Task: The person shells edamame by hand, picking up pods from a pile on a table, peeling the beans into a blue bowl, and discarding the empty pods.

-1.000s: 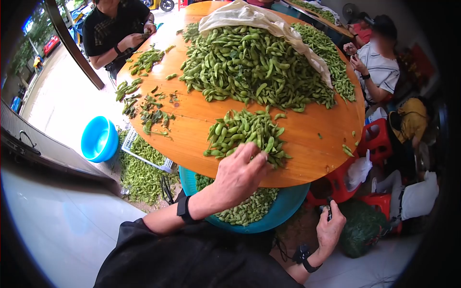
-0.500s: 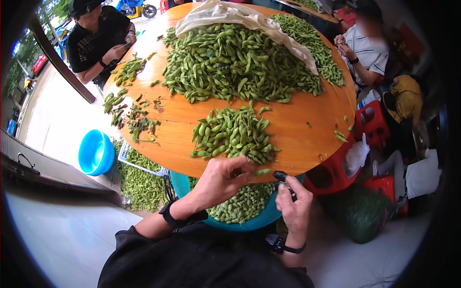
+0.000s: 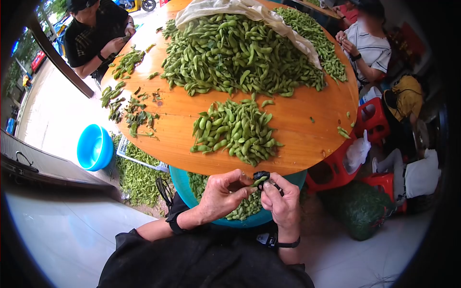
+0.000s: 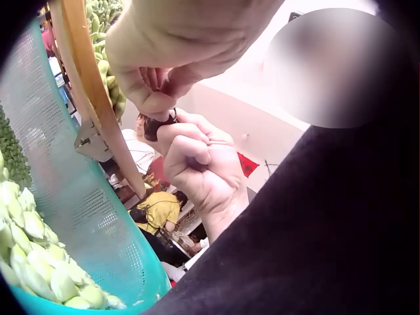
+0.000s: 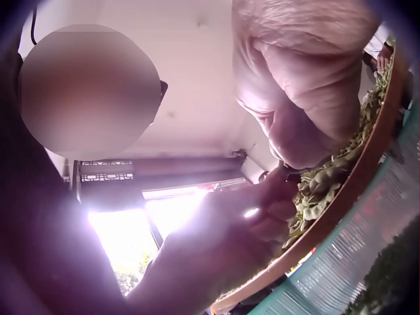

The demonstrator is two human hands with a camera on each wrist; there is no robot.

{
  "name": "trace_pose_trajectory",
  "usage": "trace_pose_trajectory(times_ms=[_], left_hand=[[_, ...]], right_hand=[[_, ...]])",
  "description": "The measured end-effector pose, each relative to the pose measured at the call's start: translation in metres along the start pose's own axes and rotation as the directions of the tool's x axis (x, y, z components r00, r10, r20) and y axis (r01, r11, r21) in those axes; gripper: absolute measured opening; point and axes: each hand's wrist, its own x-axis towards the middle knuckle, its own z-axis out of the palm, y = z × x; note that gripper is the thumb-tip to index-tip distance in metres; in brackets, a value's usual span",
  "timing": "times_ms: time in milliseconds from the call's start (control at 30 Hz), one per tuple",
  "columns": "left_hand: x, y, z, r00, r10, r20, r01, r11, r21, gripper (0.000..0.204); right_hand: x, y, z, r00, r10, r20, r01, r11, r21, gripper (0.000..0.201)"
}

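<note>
Over the teal perforated basket [image 3: 178,185], my two hands meet just off the table's near edge. My left hand [image 3: 221,196] pinches a green soybean pod [image 3: 260,182] between thumb and fingers. Curled around a small black tool [image 3: 261,175], my right hand [image 3: 283,205] holds it right at the pod; its exact kind is hidden by the fingers. In the left wrist view, the fingertips of both hands come together at a dark piece of the tool [image 4: 155,126]. A small pile of pods [image 3: 235,129] lies on the table before me. Short pale-green pods [image 4: 39,256] fill the basket.
The wooden table [image 3: 177,117] bears a large pod heap [image 3: 230,57] under a cream cloth [image 3: 245,8] and leaf scraps [image 3: 139,117]. Beside it are a blue basin [image 3: 94,148], red stools [image 3: 372,120] and a dark green net sack [image 3: 357,211]. Two people sit across the table.
My left hand has come back from the small pile with a pod. My right hand has risen from the lower right, bringing the black tool up to that pod.
</note>
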Motion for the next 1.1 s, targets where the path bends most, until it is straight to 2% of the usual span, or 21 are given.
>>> trace_pose_trajectory(times_ms=[67, 100, 133, 167, 200, 267, 300, 333, 400, 433, 467, 533, 567, 700, 767, 800, 833, 867, 900, 1000, 1100], left_hand=[[0.0, 0.001, -0.003, 1.0, 0.012, 0.015, -0.013, 1.0, 0.027, 0.006], [0.003, 0.002, -0.009, 0.985, -0.102, 0.139, 0.134, 0.959, -0.249, 0.005], [0.004, 0.0, -0.012, 0.942, -0.173, 0.286, 0.298, 0.824, -0.483, 0.004], [0.004, -0.008, -0.014, 0.911, -0.124, 0.394, 0.362, 0.699, -0.616, 0.003], [0.004, -0.01, -0.014, 0.91, -0.126, 0.394, 0.364, 0.698, -0.616, 0.003], [0.003, -0.011, -0.015, 0.836, -0.1, 0.539, 0.506, 0.518, -0.689, 0.003], [0.003, -0.011, -0.015, 0.836, -0.101, 0.539, 0.507, 0.518, -0.689, 0.003], [0.005, -0.01, -0.014, 0.886, -0.119, 0.448, 0.394, 0.702, -0.593, 0.005], [0.007, -0.005, -0.012, 0.963, -0.082, 0.258, 0.155, 0.948, -0.277, 0.01], [0.005, 0.009, -0.01, 0.982, -0.098, 0.158, 0.084, 0.992, 0.096, 0.02], [0.005, 0.013, -0.008, 0.982, -0.1, 0.159, 0.086, 0.992, 0.095, 0.02], [0.004, 0.017, -0.004, 0.972, 0.216, 0.089, -0.233, 0.892, 0.387, 0.026], [0.004, 0.02, -0.005, 0.977, 0.189, 0.101, -0.214, 0.884, 0.415, 0.023], [0.008, 0.0, -0.012, 0.975, 0.13, 0.181, -0.168, 0.962, 0.217, 0.018], [0.008, 0.0, -0.012, 0.963, 0.118, 0.241, -0.141, 0.987, 0.081, 0.01], [0.008, 0.0, -0.012, 0.956, 0.116, 0.271, -0.124, 0.992, 0.013, 0.009], [0.009, 0.0, -0.015, 0.956, 0.115, 0.269, -0.123, 0.992, 0.012, 0.009], [0.01, 0.0, -0.019, 0.931, -0.018, 0.366, 0.075, 0.987, -0.143, 0.01], [0.011, 0.0, -0.021, 0.87, -0.126, 0.477, 0.282, 0.92, -0.271, 0.012], [0.008, 0.001, -0.018, 0.858, -0.138, 0.496, 0.321, 0.896, -0.306, 0.013], [0.007, -0.008, -0.016, 0.905, -0.172, 0.388, 0.322, 0.874, -0.364, 0.01]], right_hand=[[0.001, 0.002, -0.002, 0.998, -0.052, 0.035, 0.053, 0.998, -0.035, 0.025], [0.001, 0.005, -0.006, 0.998, -0.051, 0.034, 0.052, 0.998, -0.034, 0.025], [0.0, 0.008, -0.012, 0.994, -0.006, 0.107, -0.01, 0.988, 0.154, 0.025], [-0.001, 0.009, -0.015, 0.982, 0.024, 0.186, -0.085, 0.94, 0.33, 0.025], [-0.002, 0.009, -0.015, 0.982, 0.025, 0.185, -0.086, 0.94, 0.331, 0.025], [-0.004, 0.007, -0.014, 0.971, 0.029, 0.237, -0.117, 0.924, 0.364, 0.027], [-0.005, 0.005, -0.011, 0.983, 0.013, 0.181, -0.077, 0.934, 0.349, 0.024], [-0.004, 0.002, -0.009, 0.984, 0.012, 0.18, -0.075, 0.934, 0.349, 0.024], [-0.004, -0.002, -0.007, 0.99, -0.135, 0.032, 0.138, 0.979, -0.15, 0.018], [-0.005, -0.009, -0.003, 0.991, -0.132, -0.023, 0.118, 0.938, -0.326, 0.013], [-0.006, -0.007, -0.002, 0.991, -0.131, -0.024, 0.116, 0.938, -0.326, 0.013], [-0.006, -0.003, 0.001, 0.947, -0.302, 0.111, 0.293, 0.665, -0.687, 0.014], [-0.007, -0.006, 0.004, 0.942, -0.302, 0.145, 0.309, 0.615, -0.725, 0.017], [-0.007, -0.005, 0.005, 0.926, -0.331, 0.183, 0.353, 0.583, -0.731, 0.013], [-0.009, -0.006, 0.0, 0.975, -0.13, 0.178, 0.212, 0.781, -0.587, 0.008], [-0.01, -0.006, -0.003, 0.976, -0.127, 0.178, 0.209, 0.782, -0.587, 0.008], [-0.01, -0.006, -0.006, 0.979, -0.035, 0.201, 0.127, 0.876, -0.465, 0.007], [-0.01, -0.007, -0.01, 0.97, 0.052, 0.237, 0.031, 0.942, -0.335, 0.006], [-0.01, -0.008, -0.012, 0.948, 0.056, 0.312, 0.025, 0.968, -0.25, 0.007], [-0.007, -0.007, -0.019, 0.918, 0.142, 0.371, -0.104, 0.987, -0.121, 0.008], [-0.006, 0.002, -0.015, 0.956, 0.112, 0.272, -0.067, 0.983, -0.169, 0.009]])
